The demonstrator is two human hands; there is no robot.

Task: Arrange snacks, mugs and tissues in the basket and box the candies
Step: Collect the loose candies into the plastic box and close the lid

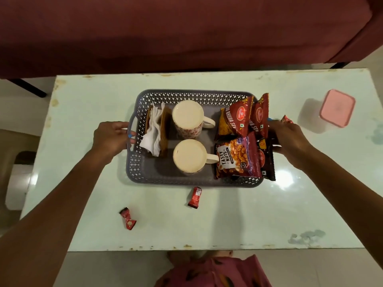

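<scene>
From the head view I see the grey lattice basket (192,181) sitting in the middle of the pale worktop (228,220). My left hand (109,139) is curled around the handle at the basket's left end, its fingers (124,126) wrapped over the rim. My right hand (290,139) is at the basket's right end, clasped against that side behind the packets; the handle itself is hidden there, so I cannot tell exactly what the hand grips.

Inside the basket, a brown holder with white tissues (153,131) stands at the left. Two cream mugs sit in the centre, one farther (187,117) and one nearer (189,157), both with handles pointing right. On the right lean the snack packets: two red sev packs (238,119), an orange Tasty Nuts pack (236,158) and a dark pack (266,158) behind it.

Three red candies lie outside the basket: one (195,197) just in front of it, one (128,218) nearer the front left, one (287,119) peeking out beyond my right hand. A clear box with a pink lid (336,107) stands closed, well apart at the far right.
</scene>
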